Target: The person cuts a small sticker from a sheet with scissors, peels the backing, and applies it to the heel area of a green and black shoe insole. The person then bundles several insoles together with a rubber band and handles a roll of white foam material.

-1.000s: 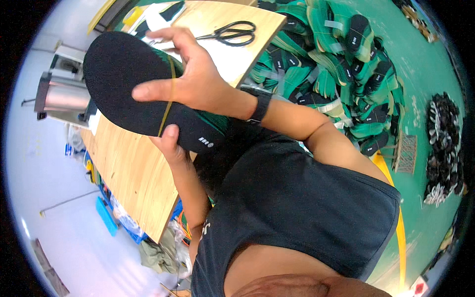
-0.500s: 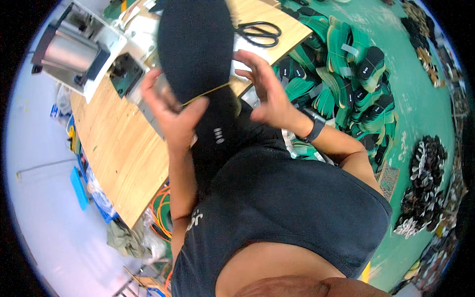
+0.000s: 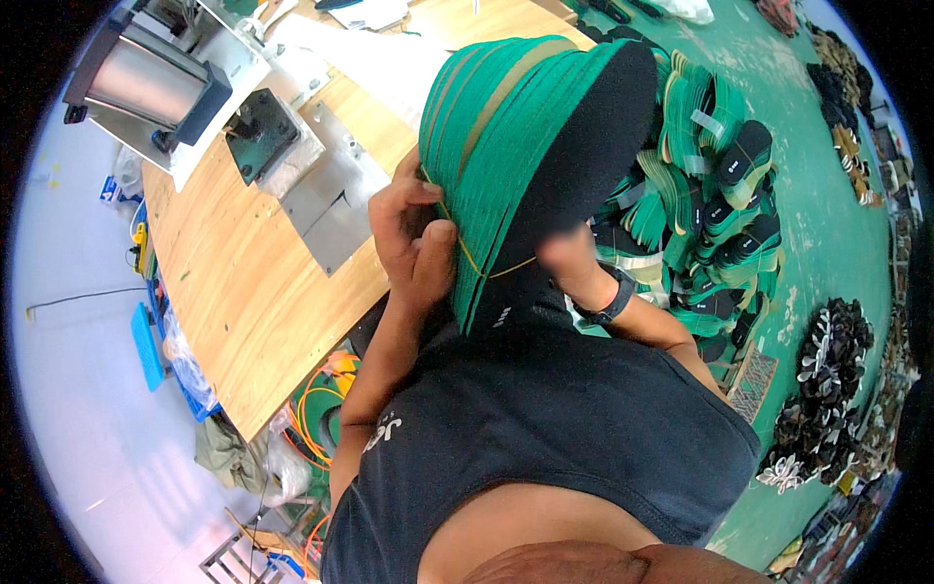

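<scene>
A thick bundle of shoe insoles, green along the edges with a black top face, is held up in front of my chest. A thin yellowish rubber band runs around its lower part. My left hand grips the green side, its fingers curled near the band and its thumb against the edges. My right hand, partly blurred, holds the black-faced side beside the band; most of its fingers are hidden behind the bundle. A dark watch or band circles the right wrist.
A wooden worktable is at left, with a metal plate and a machine with a silver cylinder. Piles of banded green-and-black insole bundles lie on the green floor at right. A black-and-white heap lies beyond.
The bundle has turned from showing its black face to showing its green edges, and moved right. My hands, loosely spread around it before, now grip its sides. The scissors are out of sight.
</scene>
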Available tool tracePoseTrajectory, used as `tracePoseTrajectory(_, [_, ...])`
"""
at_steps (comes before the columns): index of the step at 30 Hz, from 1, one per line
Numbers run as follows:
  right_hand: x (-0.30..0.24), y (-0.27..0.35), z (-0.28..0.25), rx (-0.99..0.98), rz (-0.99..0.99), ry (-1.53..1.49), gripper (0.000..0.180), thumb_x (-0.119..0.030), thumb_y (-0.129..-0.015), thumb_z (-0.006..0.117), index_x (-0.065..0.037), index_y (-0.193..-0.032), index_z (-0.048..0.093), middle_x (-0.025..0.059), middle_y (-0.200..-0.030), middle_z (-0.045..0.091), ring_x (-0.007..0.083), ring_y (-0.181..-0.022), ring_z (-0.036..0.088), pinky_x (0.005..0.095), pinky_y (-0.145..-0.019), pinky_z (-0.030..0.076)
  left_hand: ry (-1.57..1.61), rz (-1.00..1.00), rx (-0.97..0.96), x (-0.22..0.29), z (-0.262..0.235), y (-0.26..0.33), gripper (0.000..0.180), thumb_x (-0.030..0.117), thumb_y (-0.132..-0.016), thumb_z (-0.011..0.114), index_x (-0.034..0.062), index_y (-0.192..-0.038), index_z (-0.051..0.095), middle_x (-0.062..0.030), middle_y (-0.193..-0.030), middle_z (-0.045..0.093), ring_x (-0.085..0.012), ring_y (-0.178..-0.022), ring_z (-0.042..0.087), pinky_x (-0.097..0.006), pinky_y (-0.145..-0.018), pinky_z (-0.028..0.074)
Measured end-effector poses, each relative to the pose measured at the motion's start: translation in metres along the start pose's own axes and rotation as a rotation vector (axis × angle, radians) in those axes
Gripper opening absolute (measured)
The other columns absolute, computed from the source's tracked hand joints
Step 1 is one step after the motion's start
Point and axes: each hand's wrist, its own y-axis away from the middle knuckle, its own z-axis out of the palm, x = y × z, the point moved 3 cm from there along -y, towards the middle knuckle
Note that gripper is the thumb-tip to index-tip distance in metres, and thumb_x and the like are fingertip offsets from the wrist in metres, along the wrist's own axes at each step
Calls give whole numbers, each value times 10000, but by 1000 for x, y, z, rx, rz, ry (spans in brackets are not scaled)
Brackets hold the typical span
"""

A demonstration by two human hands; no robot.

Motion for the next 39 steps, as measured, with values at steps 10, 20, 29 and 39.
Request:
tracePoseTrajectory(10, [-1, -15, 0, 82, -122, -11, 708, -330, -733, 696, 20, -1283, 421, 155, -1267, 520, 270, -1124, 540, 400, -948, 438, -83, -202, -151, -7, -16, -11, 199, 156, -927, 526, -22, -840, 529, -295, -1282, 501, -329, -1189, 508, -381, -972, 388])
tracePoseTrajectory(20, [-37, 5, -47, 48, 183, 175, 855, -613, -846, 492, -37, -1441, 282, 190, -1417, 398, 332, -1256, 453, 462, -1049, 380, -157, -367, -199, 12, -38, 23, 322, 40, -867, 542, -36, -1178, 581, -154, -1163, 634, -276, -1115, 587, -348, -958, 436])
tracePoseTrajectory(29, [-50, -271, -63, -97, -95, 1192, 710, -603, -885, 444, -29, -1302, 465, 181, -1248, 560, 302, -1096, 583, 399, -951, 460, -767, -643, -244, -47, -56, -37, 565, 243, -914, 557, -45, -1370, 388, -241, -1394, 426, -309, -1349, 352, -383, -1082, 300])
tracePoseTrajectory(39, [97, -319, -20, -465, 21, 1881, 701, -628, -866, 464, 6, -1105, 647, 209, -1140, 619, 334, -1028, 614, 391, -907, 477, -895, -548, -358, -101, -44, -41, 733, 321, -832, 638, -42, -1390, 330, -284, -1437, 319, -390, -1405, 176, -417, -1128, 206])
